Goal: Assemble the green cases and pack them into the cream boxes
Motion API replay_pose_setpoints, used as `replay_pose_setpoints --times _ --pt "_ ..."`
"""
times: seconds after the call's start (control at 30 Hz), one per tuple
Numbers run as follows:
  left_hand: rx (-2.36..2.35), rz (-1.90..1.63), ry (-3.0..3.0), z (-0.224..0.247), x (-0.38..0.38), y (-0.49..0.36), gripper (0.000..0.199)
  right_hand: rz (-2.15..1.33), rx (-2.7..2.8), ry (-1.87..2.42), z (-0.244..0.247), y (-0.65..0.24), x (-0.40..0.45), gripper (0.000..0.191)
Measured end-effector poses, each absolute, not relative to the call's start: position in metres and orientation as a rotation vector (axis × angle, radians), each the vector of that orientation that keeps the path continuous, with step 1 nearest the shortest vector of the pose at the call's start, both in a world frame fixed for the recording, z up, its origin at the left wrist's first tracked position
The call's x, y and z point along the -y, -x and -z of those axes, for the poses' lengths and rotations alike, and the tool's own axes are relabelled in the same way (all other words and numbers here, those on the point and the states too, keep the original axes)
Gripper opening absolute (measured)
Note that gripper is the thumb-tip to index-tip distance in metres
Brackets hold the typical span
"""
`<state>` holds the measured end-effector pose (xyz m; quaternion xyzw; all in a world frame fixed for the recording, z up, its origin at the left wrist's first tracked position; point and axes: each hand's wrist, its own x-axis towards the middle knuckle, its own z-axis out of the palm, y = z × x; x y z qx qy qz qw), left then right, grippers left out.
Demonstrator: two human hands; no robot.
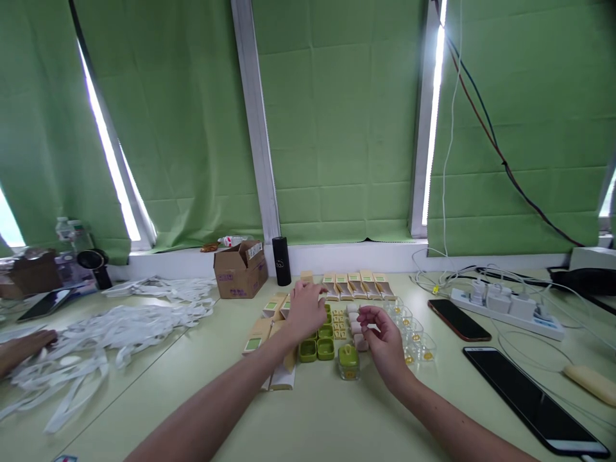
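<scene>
Beside the curled right hand [385, 339], one jar [349, 367] is lidded, clear cups [427, 348] uncovered; the left hand [308, 311] curls too, both grips unclear.

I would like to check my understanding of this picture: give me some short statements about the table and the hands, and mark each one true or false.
1. A black cylinder stands just right of the cardboard box. True.
2. The left hand is nearest to the clear cups. False: the right hand is nearest to the clear cups; the left hand is by the green square pieces.
3. The small jar has a green lid. True.
4. The power strip lies at the left end of the table. False: the power strip is on the right side.
5. Another person's hand is at the white strips. True.
</scene>
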<state>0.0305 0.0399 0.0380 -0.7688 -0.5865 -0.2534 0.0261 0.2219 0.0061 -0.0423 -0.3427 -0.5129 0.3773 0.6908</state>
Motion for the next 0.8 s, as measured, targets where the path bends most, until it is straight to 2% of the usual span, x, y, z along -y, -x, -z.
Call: replay_pose_setpoints --times 0.3,0.8 --pt "2.054 0.346 2.353 -0.034 -0.142 -0.041 0.039 -0.851 1.176 0.769 0.039 -0.221 -0.001 0.024" --pt "2.303 0.237 2.359 0.001 -0.194 -0.055 0.038 -0.839 1.202 0.759 0.039 -0.221 0.0 0.023"
